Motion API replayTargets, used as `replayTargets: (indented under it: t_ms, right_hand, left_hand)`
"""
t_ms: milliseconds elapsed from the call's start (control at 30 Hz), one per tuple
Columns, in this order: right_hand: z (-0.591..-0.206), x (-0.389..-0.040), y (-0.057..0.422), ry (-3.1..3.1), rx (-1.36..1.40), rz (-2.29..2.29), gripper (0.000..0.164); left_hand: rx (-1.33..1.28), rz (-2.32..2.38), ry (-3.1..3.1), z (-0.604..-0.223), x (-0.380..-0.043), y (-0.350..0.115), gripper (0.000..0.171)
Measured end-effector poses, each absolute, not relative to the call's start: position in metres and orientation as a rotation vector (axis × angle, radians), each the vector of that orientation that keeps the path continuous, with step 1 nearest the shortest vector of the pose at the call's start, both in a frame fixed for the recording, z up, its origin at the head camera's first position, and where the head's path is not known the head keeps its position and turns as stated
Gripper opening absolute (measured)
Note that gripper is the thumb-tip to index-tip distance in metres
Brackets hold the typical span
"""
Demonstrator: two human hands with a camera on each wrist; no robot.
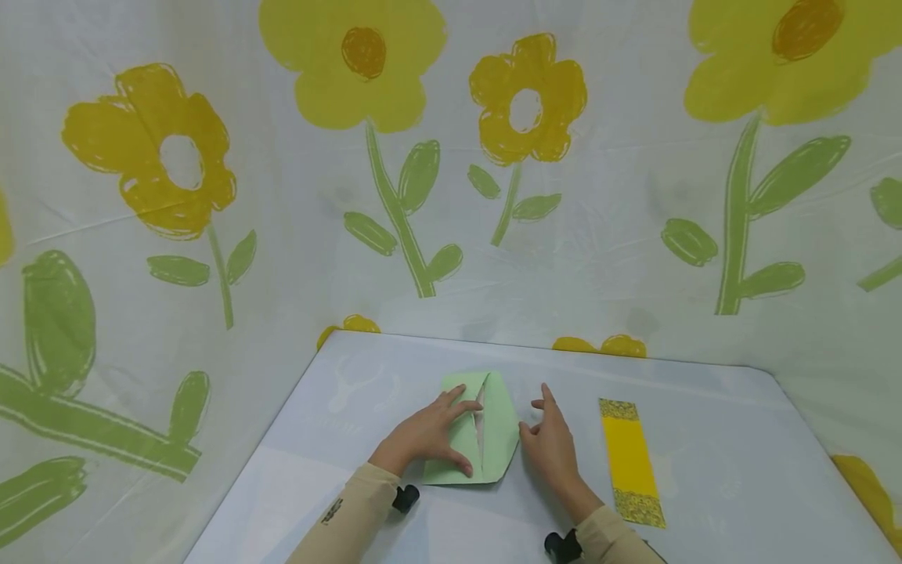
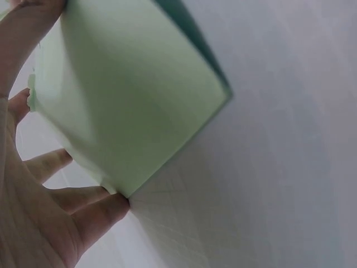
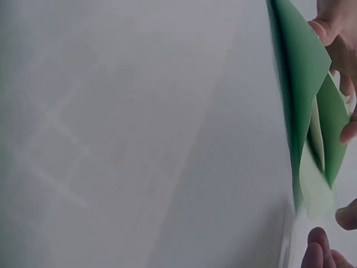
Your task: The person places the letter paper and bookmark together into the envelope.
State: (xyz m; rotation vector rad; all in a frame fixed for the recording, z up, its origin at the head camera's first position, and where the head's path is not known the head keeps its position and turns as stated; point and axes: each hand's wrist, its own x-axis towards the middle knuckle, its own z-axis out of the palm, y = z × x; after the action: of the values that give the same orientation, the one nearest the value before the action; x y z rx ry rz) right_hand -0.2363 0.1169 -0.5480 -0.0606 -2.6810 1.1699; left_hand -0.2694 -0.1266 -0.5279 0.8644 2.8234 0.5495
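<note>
A light green folded paper (image 1: 502,419) lies on the white table, its two flaps meeting along a slit that gapes in the middle. Spread over its left part is my left hand (image 1: 427,433), thumb and fingertips pressing on the sheet. The left wrist view has the paper (image 2: 139,100) from close by, with fingertips right at its edge and one corner standing out. Beside the paper's right edge is my right hand (image 1: 552,448), index finger extended and thumb close to that edge. From the right wrist, the folds of the paper (image 3: 304,72) look raised and partly parted.
A yellow strip (image 1: 627,448) with patterned bands at both ends lies to the right of my right hand. The white table (image 1: 733,439) reaches back to a hanging cloth (image 1: 606,258) printed with yellow flowers and green leaves.
</note>
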Motion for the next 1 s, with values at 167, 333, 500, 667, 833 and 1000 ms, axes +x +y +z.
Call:
replayTargets:
  t_ms: [167,333,500,667,833,1000]
  right_hand:
    - [-0.547,-0.234,0.123,-2.690,-0.103,1.178,0.084]
    - [-0.547,-0.233,0.129,-2.708,-0.132,1.183,0.084]
    - [-0.549,-0.232,0.136,-2.709,-0.150,1.174,0.084]
    - [-0.551,-0.231,0.144,-2.703,-0.179,1.191,0.084]
    - [-0.552,-0.230,0.150,-2.683,-0.184,1.205,0.084]
    - [-0.552,-0.230,0.155,-2.674,-0.185,1.194,0.084]
  left_hand:
    - [0.863,0.553,2.813,-0.529,-0.270,-0.124,0.110]
    - [0.869,0.546,2.816,-0.529,-0.270,-0.121,0.111]
    - [0.874,0.546,2.817,-0.529,-0.270,-0.118,0.111]
    - [0.877,0.537,2.811,-0.530,-0.269,-0.114,0.111]
    - [0.870,0.537,2.813,-0.528,-0.268,-0.111,0.111]
    - [0.863,0.530,2.812,-0.526,-0.267,-0.109,0.111]
